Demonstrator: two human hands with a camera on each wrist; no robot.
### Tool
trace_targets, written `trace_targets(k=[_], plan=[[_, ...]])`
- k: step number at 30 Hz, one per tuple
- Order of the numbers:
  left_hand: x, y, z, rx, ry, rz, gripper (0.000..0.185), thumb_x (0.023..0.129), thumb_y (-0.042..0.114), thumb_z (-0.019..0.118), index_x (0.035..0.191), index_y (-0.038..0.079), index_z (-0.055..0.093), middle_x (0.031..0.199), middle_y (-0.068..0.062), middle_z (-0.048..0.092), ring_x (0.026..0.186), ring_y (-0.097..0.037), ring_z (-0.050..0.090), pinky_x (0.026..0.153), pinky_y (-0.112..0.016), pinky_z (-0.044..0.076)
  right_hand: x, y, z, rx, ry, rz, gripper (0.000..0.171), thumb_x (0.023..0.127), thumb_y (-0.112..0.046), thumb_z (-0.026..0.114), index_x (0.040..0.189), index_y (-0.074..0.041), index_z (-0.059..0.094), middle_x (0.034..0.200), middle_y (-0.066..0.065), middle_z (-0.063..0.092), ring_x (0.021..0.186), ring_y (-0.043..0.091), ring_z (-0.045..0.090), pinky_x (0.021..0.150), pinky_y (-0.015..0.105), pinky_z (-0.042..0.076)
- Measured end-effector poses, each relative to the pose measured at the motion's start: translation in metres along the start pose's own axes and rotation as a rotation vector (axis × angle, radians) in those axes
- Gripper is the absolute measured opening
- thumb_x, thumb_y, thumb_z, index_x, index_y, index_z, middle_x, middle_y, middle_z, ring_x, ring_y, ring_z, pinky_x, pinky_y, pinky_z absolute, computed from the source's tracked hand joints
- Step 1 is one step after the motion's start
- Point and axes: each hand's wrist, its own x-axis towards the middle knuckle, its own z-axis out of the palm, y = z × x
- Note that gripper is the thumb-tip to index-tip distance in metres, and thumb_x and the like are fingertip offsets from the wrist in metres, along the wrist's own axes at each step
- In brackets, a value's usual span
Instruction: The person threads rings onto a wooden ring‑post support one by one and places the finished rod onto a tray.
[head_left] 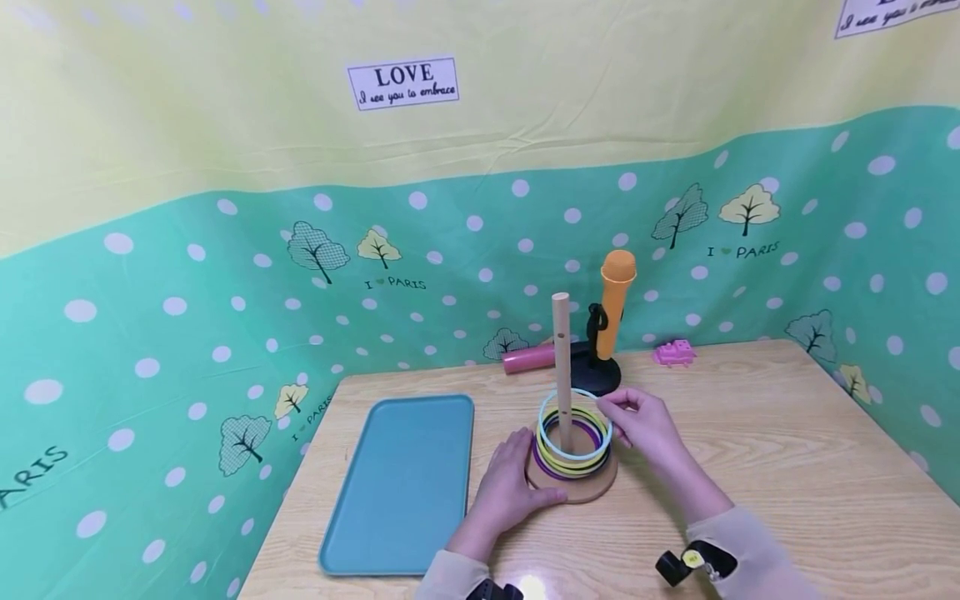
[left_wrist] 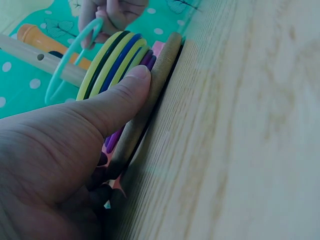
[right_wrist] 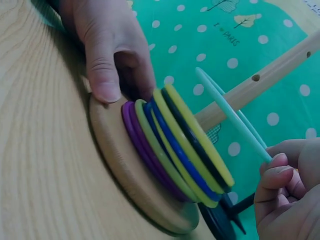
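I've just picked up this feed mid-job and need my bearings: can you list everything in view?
Table: one, light wood, under everything.
Tray: one, blue, left of the base.
Base: one, round, wooden, table centre.
Peg: one, wooden, upright in the base.
Stacked rings: several, purple, green, blue, yellow, black, on the base.
Light blue ring: one, tilted around the peg.
Microphone: one, orange, black stand, behind.
Tube: one, pink, rear.
Toy: one, pink, rear right.
Left hand: presses the base.
Right hand: pinches the light blue ring.
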Motion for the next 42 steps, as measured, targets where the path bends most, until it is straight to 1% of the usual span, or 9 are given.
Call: trace_targets(k=[8,13,17,23,29,35,42], plan=[[-0.001,0.001,-0.001,0.000,-0.002,-0.001,0.119,0.082,0.055,0.097,0.167,-0.004,0.039,0.170,-0.024,0.044,0.160,-0.040,0.038,0.135,-0.053,0.027,0.002,0.011,0.003,0.030,0.003,0.010,0.027,0.106,-0.017,0.077,0.121,0.005,0.072,0.081,0.001,0.061,0.061,0.009,0.054,0.048,0.020,0.044],[-0.002,0.001,-0.001,-0.002,-0.003,0.000,0.119,0.082,0.055,0.097,0.167,-0.005,0.039,0.170,-0.024,0.044,0.160,-0.040,0.038,0.135,-0.054,0.027,0.004,0.016,0.003,0.027,0.000,0.033,0.026,0.106,-0.017,0.077,0.120,0.004,0.072,0.082,0.001,0.062,0.061,0.009,0.054,0.048,0.021,0.045],[-0.002,0.001,-0.001,0.007,0.000,0.001,0.119,0.082,0.055,0.097,0.167,-0.005,0.039,0.170,-0.024,0.044,0.160,-0.040,0.039,0.135,-0.054,0.028,0.003,0.017,0.003,0.020,-0.007,0.037,0.024,0.106,-0.017,0.077,0.118,0.004,0.073,0.082,0.001,0.062,0.061,0.009,0.054,0.049,0.021,0.045],[-0.002,0.000,-0.001,-0.017,-0.003,0.007,0.119,0.082,0.053,0.097,0.167,-0.006,0.039,0.170,-0.026,0.044,0.160,-0.041,0.038,0.135,-0.054,0.027,0.001,0.015,0.004,-0.002,-0.011,0.034,0.022,0.107,-0.017,0.076,0.116,0.003,0.073,0.081,0.001,0.061,0.061,0.009,0.053,0.049,0.020,0.045],[-0.002,0.001,-0.001,-0.019,-0.006,0.004,0.119,0.082,0.052,0.098,0.167,-0.007,0.039,0.170,-0.026,0.043,0.160,-0.041,0.038,0.135,-0.054,0.027,0.002,0.016,0.005,-0.027,-0.012,0.031,0.021,0.107,-0.016,0.075,0.115,0.003,0.073,0.077,0.002,0.060,0.059,0.010,0.052,0.048,0.020,0.045],[-0.001,0.001,0.000,0.013,0.003,0.010,0.118,0.082,0.054,0.097,0.166,-0.006,0.040,0.169,-0.024,0.046,0.159,-0.040,0.039,0.134,-0.054,0.028,0.002,0.017,0.006,-0.016,-0.025,0.042,0.020,0.108,-0.014,0.074,0.116,0.005,0.072,0.078,0.003,0.059,0.059,0.010,0.053,0.047,0.020,0.045],[0.000,0.000,0.000,0.006,-0.002,0.008,0.117,0.083,0.054,0.097,0.167,-0.005,0.039,0.169,-0.024,0.045,0.160,-0.040,0.039,0.135,-0.053,0.028,0.004,0.020,0.006,-0.003,-0.031,0.044,0.020,0.107,-0.014,0.074,0.115,0.005,0.071,0.078,0.002,0.059,0.059,0.011,0.053,0.046,0.020,0.044]])
